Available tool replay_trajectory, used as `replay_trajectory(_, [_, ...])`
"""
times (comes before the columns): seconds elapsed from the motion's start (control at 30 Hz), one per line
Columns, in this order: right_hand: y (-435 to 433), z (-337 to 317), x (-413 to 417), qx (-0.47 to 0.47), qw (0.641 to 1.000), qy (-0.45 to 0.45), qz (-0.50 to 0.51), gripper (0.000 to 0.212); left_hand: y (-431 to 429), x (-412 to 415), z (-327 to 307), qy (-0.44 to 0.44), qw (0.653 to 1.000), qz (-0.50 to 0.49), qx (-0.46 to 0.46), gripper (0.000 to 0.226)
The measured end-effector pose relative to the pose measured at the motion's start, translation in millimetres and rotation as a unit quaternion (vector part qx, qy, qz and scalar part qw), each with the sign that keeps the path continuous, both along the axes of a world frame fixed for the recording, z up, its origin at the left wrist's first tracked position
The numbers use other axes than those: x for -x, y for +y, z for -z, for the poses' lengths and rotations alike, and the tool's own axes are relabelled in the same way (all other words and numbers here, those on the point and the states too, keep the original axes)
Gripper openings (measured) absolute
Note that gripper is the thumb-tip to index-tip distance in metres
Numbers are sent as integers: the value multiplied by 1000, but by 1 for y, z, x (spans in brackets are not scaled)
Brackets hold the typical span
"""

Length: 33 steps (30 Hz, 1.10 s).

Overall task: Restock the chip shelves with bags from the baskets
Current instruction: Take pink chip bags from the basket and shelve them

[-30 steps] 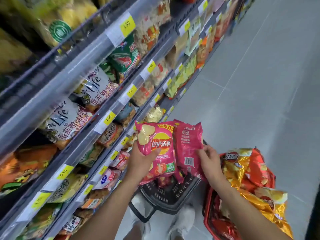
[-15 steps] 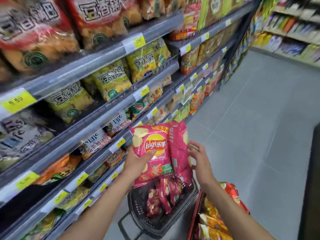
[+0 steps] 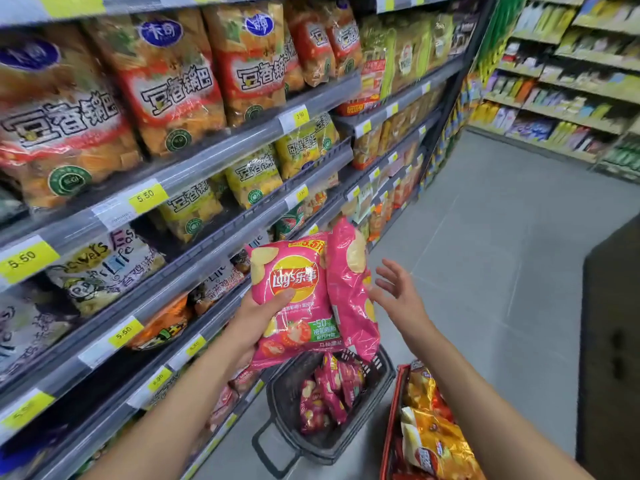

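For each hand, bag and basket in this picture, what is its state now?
left hand, grips the front pink Lay's bag, thumb on its face
front pink Lay's bag, upright, sealed, held above the black basket
second pink bag, upright against the front bag, its grip hidden
right hand, open, fingers spread, beside the second pink bag
black basket, on the floor, pink bags inside
red basket, on the floor, orange-gold bags inside

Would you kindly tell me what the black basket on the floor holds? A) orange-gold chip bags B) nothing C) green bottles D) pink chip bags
D: pink chip bags lie in the black basket, like the pink Lay's bag the left hand grips; the orange-gold bags sit in the red basket.
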State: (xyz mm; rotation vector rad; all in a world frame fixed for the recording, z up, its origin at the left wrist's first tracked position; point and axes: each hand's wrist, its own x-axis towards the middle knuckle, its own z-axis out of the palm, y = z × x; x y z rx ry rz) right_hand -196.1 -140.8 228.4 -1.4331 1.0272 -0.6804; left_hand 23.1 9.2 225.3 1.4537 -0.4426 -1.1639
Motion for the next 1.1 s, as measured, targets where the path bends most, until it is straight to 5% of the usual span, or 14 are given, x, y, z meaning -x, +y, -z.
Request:
replay_trajectory(0.1, [26,-7,4,-74,996,-1,-50,101,26,-5,-6,16,1000,19,18,46])
replay_trajectory(0.23, [58,-8,17,-116,989,20,-91,120,55,-3,-8,18,998,59,28,91])
replay_trajectory(0.33, [76,-10,29,-145,982,-2,-122,119,74,6,-14,24,997,62,32,67])
replay_trajectory(0.63, [117,-35,68,-205,954,-41,-216,113,111,48,-40,-11,996,79,48,99])
replay_trajectory(0.83, [133,-47,105,-194,952,3,-235,87,140,96,-46,-61,997,20,50,56])
replay_trajectory(1.1, [160,-55,149,-67,978,23,-197,54,186,167,-47,-179,977,-114,32,37])
